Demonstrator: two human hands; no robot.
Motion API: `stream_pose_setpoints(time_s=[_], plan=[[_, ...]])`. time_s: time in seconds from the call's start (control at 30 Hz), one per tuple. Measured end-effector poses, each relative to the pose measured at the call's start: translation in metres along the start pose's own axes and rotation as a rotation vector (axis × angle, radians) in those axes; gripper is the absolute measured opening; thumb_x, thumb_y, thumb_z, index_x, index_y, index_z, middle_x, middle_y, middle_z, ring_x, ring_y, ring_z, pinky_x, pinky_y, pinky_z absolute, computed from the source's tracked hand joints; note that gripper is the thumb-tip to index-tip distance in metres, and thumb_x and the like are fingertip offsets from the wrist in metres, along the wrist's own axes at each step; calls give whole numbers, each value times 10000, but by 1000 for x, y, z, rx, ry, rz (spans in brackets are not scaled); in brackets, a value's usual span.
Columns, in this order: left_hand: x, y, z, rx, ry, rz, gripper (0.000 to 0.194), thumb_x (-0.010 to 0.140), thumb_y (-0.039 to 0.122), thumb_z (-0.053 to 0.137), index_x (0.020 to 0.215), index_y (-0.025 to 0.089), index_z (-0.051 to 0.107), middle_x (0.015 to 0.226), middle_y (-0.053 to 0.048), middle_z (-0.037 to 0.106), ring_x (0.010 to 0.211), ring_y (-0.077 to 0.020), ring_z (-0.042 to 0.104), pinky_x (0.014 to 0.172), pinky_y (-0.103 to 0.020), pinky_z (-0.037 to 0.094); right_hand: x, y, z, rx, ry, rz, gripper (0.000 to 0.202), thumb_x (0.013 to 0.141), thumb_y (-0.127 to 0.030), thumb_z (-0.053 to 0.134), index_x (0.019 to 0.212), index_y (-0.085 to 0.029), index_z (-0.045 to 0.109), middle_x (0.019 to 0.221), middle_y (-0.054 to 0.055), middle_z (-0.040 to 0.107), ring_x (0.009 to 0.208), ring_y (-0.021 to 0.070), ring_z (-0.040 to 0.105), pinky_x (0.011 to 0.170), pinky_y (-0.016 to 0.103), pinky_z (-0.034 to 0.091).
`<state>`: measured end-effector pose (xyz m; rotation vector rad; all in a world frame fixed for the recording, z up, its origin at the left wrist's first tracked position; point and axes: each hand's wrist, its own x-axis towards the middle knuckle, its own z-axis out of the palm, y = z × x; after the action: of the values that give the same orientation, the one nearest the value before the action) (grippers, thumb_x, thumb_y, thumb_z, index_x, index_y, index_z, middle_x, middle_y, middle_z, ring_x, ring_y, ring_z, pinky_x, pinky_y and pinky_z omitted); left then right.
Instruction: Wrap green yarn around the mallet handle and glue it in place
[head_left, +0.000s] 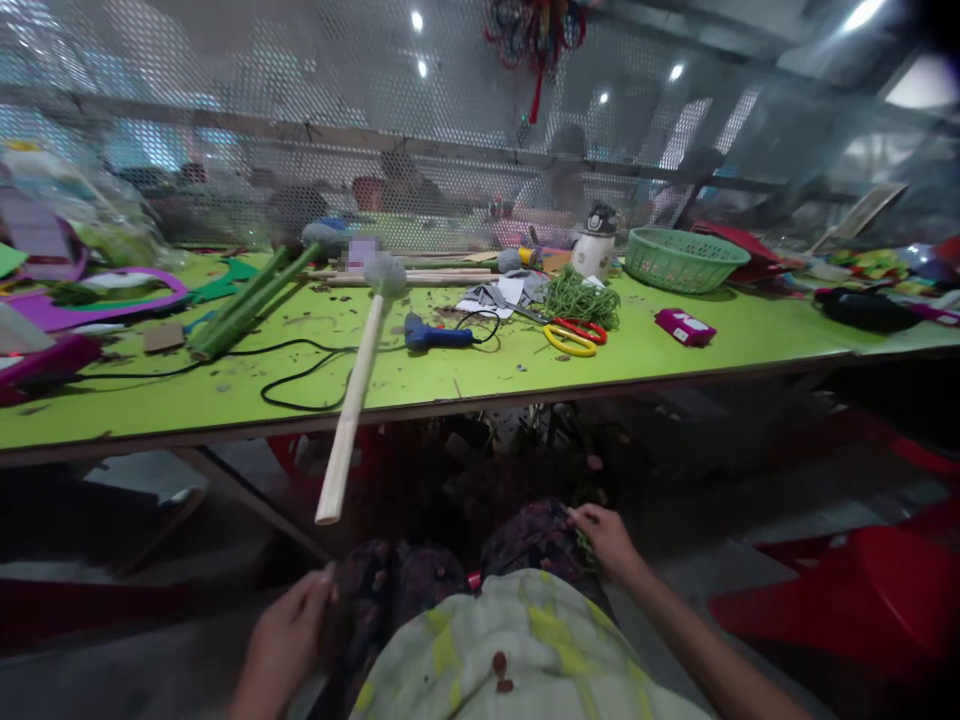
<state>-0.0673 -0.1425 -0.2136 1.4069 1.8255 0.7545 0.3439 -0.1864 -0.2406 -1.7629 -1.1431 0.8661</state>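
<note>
My left hand (289,630) is beside my left thigh, its fingers curled together; what they hold, if anything, does not show. At my right knee, my right hand (604,540) pinches the cloth of my dark patterned trousers (529,535). A bit of green shows just under those fingers. Ahead of me, a pale wooden stick (352,410) with a grey wrapped head (384,272) juts over the table's front edge. A blue glue gun (439,333) lies on the table to its right, its black cord running left.
On the green table (480,375) are scissors (574,338), green string (581,300), a magenta box (685,327), a green basket (684,260), a white bottle (595,245) and green-wrapped sticks (247,310). A mesh screen (262,120) stands behind. Red stools (862,590) are at the right.
</note>
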Motion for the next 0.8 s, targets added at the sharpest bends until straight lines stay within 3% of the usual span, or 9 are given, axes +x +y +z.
stream_pose_setpoints(time_s=[0.13,0.23,0.3,0.4,0.5,0.53,0.6,0.7,0.8], plan=[[-15,34,45,18,-245,223,247,721,407,577,569,214,601,579,-8,619,624,-200,560,622,-248,392,-4,-91,-33,167,-74,-32,375,801,-531,575,677,-178,553,479,-63,386,373,90,358,366,239,313],[-22,50,65,51,-360,349,314,812,388,495,562,209,560,579,-11,602,602,-181,540,607,-248,356,8,-182,-73,273,-78,-125,315,797,-502,599,742,-195,554,530,-49,428,399,86,396,380,233,342],[-23,55,72,86,-385,399,339,839,372,460,555,204,538,575,-16,595,591,-178,535,597,-255,334,28,-249,-101,385,-25,-308,236,781,-390,662,737,-180,561,558,-39,460,416,77,413,389,231,348],[-19,55,78,144,-401,441,350,838,357,454,530,203,514,557,-27,597,573,-181,539,580,-264,314,74,-346,-132,385,87,-489,230,896,-235,529,679,-158,534,518,-69,406,392,38,351,402,223,283],[-12,53,84,182,-410,472,347,846,333,432,539,206,532,581,-51,631,589,-193,566,592,-272,324,125,-412,-142,348,263,-587,248,917,-178,487,674,-141,515,600,-46,486,438,20,358,453,231,278],[-9,53,85,189,-413,481,343,847,320,428,545,206,544,595,-60,644,599,-200,577,600,-276,327,140,-423,-140,230,457,-627,257,901,-177,507,647,-139,508,591,-42,488,443,26,359,457,234,282],[-6,55,88,196,-420,494,336,843,305,438,547,207,566,607,-73,657,607,-212,591,606,-284,326,164,-425,-130,161,528,-659,239,868,-139,557,632,-109,529,591,-32,503,480,34,385,492,244,294],[-3,60,85,175,-430,490,310,819,302,490,539,215,593,607,-67,658,616,-220,598,608,-284,320,176,-392,-109,78,526,-675,245,799,-129,647,575,-94,553,543,-30,509,497,57,413,500,243,311],[1,62,73,122,-434,435,269,771,282,554,515,226,613,591,-49,659,620,-218,603,617,-277,331,147,-348,-97,19,466,-698,227,785,-223,674,599,-114,605,527,-33,508,473,75,422,465,231,324]])
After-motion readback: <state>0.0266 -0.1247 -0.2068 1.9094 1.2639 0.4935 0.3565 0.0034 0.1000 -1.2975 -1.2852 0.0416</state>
